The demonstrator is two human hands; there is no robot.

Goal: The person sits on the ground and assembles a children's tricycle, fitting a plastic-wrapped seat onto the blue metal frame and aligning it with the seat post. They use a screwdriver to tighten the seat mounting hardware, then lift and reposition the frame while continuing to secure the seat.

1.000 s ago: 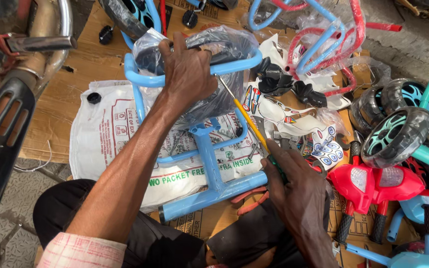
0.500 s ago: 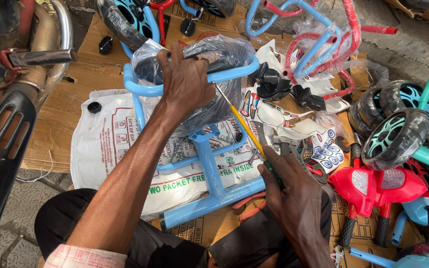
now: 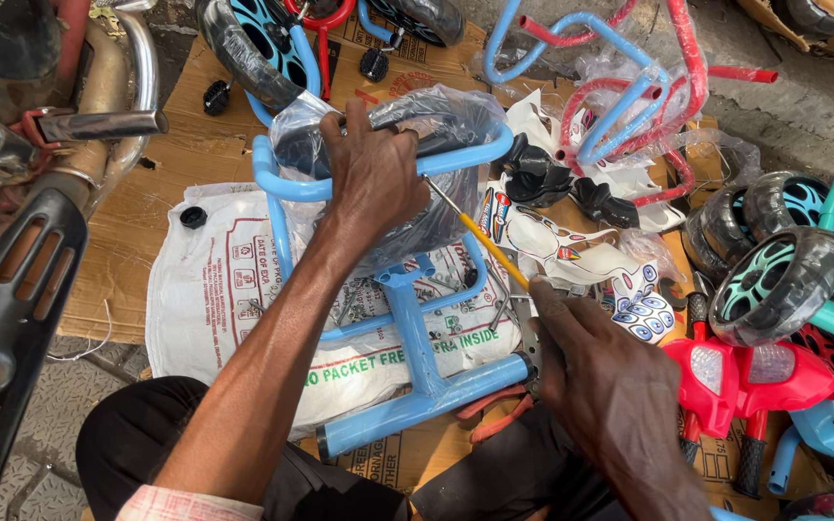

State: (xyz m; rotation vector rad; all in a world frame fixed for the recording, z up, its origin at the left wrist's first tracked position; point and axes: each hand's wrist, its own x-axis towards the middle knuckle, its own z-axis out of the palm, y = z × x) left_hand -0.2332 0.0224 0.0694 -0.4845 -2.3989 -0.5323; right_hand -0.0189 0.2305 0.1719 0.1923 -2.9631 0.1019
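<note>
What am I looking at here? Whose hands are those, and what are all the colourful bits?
The camera sits on a person's head and looks down, so these are that person's own hands. The left hand grips the top of a light blue tricycle frame, beside a plastic-wrapped black wheel. The right hand rests at the frame's lower end, near a yellow-handled screwdriver. The frame lies on a white sack over cardboard. Around are more wheels and a red front piece.

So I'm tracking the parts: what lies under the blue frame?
A white printed sack on cardboard lies under the blue frame. The left hand hides part of its wrapped top.
</note>
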